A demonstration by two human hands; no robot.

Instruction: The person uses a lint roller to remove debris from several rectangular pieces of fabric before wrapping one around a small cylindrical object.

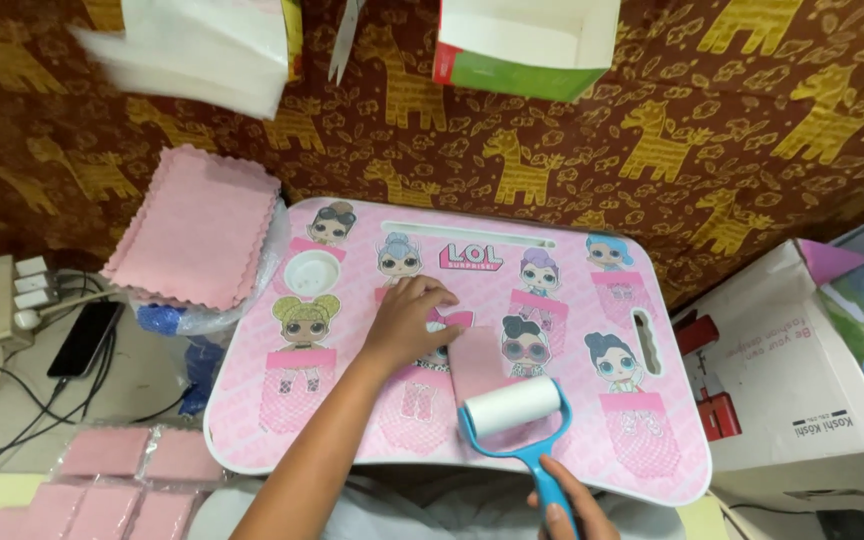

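Note:
A small pink lap table (652, 455) printed with cartoon doll figures lies in front of me. My left hand (407, 318) rests flat on its middle, fingers pressing the top edge of a small pink cloth (474, 362). My right hand (567, 505) grips the blue handle of a lint roller (512, 405), whose white roll sits on the lower end of that cloth.
A stack of pink scalloped cloths (197, 225) lies left of the table. Packed pink cloths (102, 475) lie at bottom left. A phone (84, 338) and power strip (7, 298) with cables are far left. A cardboard box (792, 375) stands right. A giraffe-print cloth (652, 130) hangs behind.

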